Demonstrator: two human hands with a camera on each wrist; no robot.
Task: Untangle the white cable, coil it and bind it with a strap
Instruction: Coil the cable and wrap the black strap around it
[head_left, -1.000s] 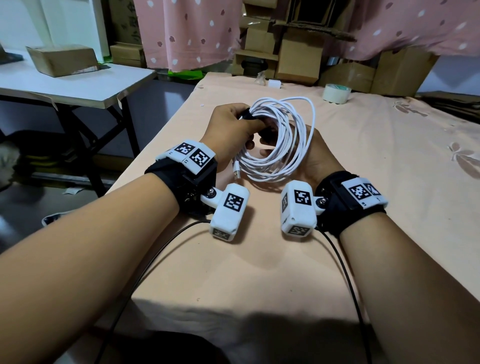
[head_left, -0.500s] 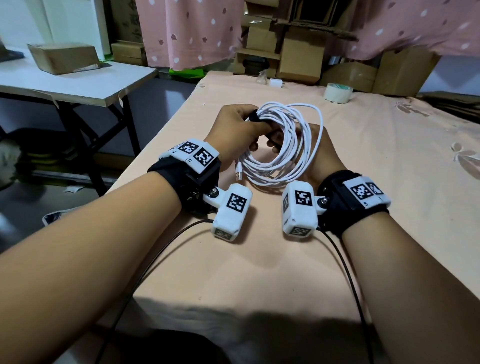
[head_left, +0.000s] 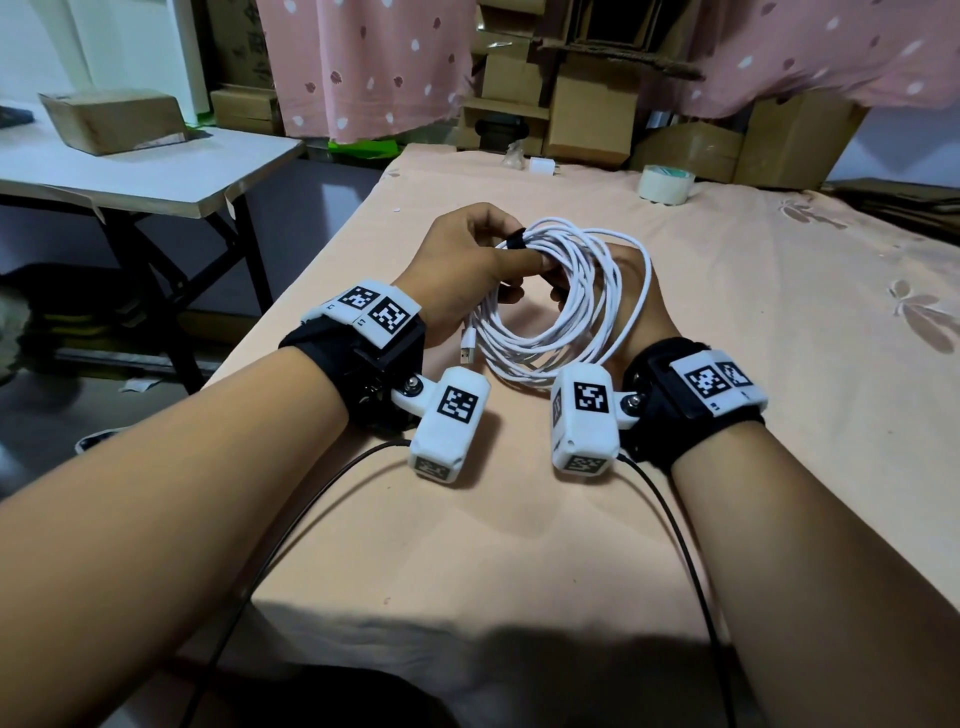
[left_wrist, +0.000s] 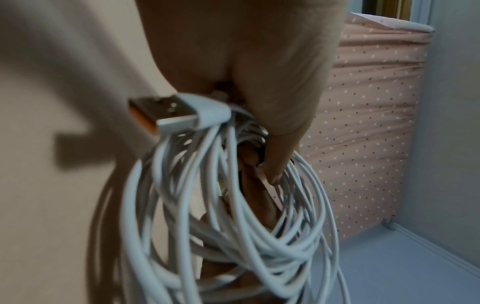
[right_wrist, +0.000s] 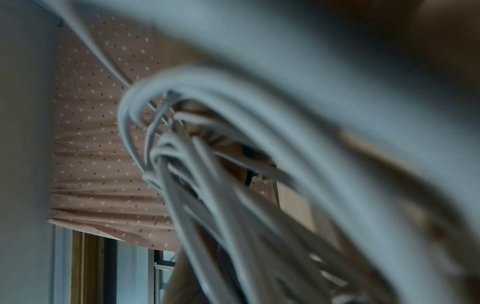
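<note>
The white cable (head_left: 566, 306) is wound into a coil of several loops, held just above the peach-covered table (head_left: 519, 519) between both hands. A black strap (head_left: 515, 240) wraps the top of the coil. My left hand (head_left: 467, 265) pinches the strap and the bundle at that spot. Most of my right hand (head_left: 636, 306) is hidden behind the coil, with its fingertips curled through the loops. The USB plug (head_left: 467, 353) hangs free at the coil's lower left; it shows close up as the USB plug (left_wrist: 166, 115) in the left wrist view. The right wrist view is filled by blurred cable loops (right_wrist: 233, 164).
A roll of tape (head_left: 666, 184) and a small white adapter (head_left: 543, 166) lie at the table's far edge. Cardboard boxes (head_left: 587, 104) and pink curtains stand behind. A white side table (head_left: 130, 171) with a box stands to the left. Thin black wrist-camera leads trail toward me.
Both hands have turned the coil slightly and lifted it a little. The left fingers have shifted along the strap at the top of the bundle.
</note>
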